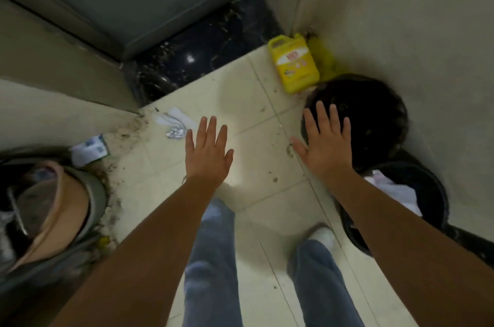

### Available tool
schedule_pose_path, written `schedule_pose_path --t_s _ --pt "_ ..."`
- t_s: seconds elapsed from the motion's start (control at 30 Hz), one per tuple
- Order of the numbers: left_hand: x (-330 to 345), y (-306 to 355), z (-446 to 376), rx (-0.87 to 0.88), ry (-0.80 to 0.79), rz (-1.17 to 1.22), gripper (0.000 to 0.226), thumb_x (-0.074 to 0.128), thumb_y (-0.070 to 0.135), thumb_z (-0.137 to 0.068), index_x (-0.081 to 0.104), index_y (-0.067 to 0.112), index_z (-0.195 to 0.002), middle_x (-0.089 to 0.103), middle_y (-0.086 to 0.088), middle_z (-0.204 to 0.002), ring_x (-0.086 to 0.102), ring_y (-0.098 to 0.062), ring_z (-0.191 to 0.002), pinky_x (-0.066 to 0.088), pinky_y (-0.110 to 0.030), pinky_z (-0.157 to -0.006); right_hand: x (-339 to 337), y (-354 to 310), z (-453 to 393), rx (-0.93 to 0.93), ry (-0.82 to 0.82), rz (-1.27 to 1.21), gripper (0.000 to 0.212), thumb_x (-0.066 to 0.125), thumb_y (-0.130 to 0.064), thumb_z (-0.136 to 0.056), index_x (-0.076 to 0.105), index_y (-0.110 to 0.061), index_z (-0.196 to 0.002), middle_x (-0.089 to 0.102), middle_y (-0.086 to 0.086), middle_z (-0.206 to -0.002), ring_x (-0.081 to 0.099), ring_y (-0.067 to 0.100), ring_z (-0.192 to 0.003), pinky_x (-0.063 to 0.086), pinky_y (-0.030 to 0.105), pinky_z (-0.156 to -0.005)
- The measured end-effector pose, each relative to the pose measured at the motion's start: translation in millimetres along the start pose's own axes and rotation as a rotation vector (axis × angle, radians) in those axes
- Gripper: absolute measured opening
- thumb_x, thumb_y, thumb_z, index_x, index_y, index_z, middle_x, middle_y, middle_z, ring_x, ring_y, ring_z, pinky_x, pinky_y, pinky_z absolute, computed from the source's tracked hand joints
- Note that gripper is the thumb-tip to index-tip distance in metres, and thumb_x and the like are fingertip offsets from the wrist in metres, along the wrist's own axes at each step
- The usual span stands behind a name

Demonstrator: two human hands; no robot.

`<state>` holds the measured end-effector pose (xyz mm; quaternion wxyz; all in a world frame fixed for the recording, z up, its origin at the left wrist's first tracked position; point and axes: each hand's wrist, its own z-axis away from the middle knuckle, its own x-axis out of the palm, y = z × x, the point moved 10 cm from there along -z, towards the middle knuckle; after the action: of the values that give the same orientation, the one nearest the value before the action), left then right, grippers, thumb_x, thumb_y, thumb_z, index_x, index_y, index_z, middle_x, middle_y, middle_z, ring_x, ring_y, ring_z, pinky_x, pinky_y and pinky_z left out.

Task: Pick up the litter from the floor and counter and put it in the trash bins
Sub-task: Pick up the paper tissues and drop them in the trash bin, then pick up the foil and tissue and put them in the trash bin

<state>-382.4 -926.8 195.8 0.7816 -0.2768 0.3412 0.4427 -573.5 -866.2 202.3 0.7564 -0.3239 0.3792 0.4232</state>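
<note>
My left hand (207,151) is stretched out flat over the tiled floor, fingers apart, holding nothing. Just beyond its fingertips lie a crumpled foil wrapper (175,133) and white paper scraps (173,116). Another white and blue paper (88,149) lies by the left wall. My right hand (324,141) is also spread and empty, hovering over the rim of a black trash bin (374,112). A second black bin (417,187) with white litter inside stands nearer, under my right forearm.
A yellow jug (294,67) stands in the far right corner. A grey bin (88,193) full of rubbish is at the left. A dark threshold (208,43) and a door are ahead. Crumbs dot the floor; my legs and a shoe (322,235) are below.
</note>
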Motion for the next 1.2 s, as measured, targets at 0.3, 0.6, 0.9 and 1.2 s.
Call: schedule_pose_path --t_s 0.3,0.6,0.9,1.2 --pt "75.1 -237.2 -66.8 -0.218 -0.183 0.195 0.06 0.029 0.038 -0.102 0.006 0.013 -0.152 -0.003 -0.01 -0.162 -0.007 -0.026 -0.15 0.005 -0.043 -0.122 51.9 -193.8 -88.7 -0.091 -0.184 0.186 0.083 0.009 -0.054 -0.078 0.036 -0.007 -0.141 0.032 0.019 -0.152 0.024 0.041 -0.141 0.022 0.059 -0.113" --pt "170.0 -307.5 -159.7 -0.259 -0.23 0.374 0.061 0.046 0.032 -0.097 0.019 0.011 -0.148 0.023 -0.011 -0.156 0.018 -0.027 -0.146 0.027 -0.038 -0.116 177.3 -310.2 -178.5 -0.231 -0.378 0.337 0.056 0.032 -0.035 -0.098 0.019 -0.011 -0.146 0.013 0.009 -0.159 0.004 0.027 -0.148 0.006 0.044 -0.121" --pt "317.1 -284.7 -291.1 -0.192 -0.182 0.475 0.063 0.053 0.028 -0.095 0.022 0.014 -0.148 0.032 -0.01 -0.15 0.032 -0.027 -0.138 0.039 -0.037 -0.107 352.9 -320.1 -293.0 -0.141 -0.376 0.263 0.04 0.045 -0.029 -0.095 0.046 -0.006 -0.128 0.052 0.014 -0.129 0.045 0.029 -0.121 0.039 0.039 -0.1" --pt "353.2 -268.9 -338.7 0.027 0.129 0.363 0.052 0.092 0.004 -0.031 0.074 0.007 -0.079 0.072 -0.011 -0.063 0.068 -0.027 -0.053 0.053 -0.022 -0.046 433.8 -338.6 -334.6 -0.327 -0.24 0.275 0.028 0.057 -0.016 -0.089 0.058 0.003 -0.11 0.061 0.024 -0.111 0.056 0.038 -0.105 0.043 0.044 -0.092"
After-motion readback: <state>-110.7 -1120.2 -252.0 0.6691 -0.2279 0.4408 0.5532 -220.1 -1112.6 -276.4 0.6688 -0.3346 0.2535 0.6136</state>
